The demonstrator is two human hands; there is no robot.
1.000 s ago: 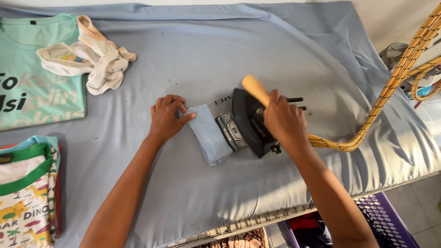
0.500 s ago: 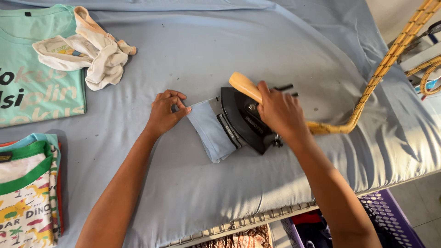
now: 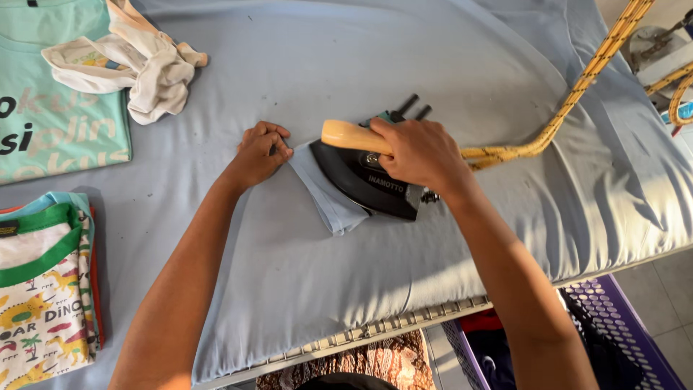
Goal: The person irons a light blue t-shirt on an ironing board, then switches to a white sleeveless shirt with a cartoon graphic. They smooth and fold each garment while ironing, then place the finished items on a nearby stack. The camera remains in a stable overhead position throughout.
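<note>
- Right hand (image 3: 419,153) is wrapped tight around the pale wooden handle (image 3: 350,135) of the black iron (image 3: 368,180), knuckles up, forearm angled in from the lower right.
- The iron sits flat on a small folded light-blue cloth (image 3: 328,198), near the middle of the padded table (image 3: 447,65), its soleplate covering most of the piece.
- Left hand (image 3: 258,153) is curled into a loose fist, fingertips pressing the cloth's upper left corner, apparently to pin it so the fabric stays taut under the iron.
- The braided yellow cord (image 3: 577,90) trails off to the upper right, clear of the work.
- A crumpled cream garment (image 3: 137,65) rests on a folded teal shirt (image 3: 58,123); a dinosaur-print shirt (image 3: 40,303) lies at lower left.
</note>
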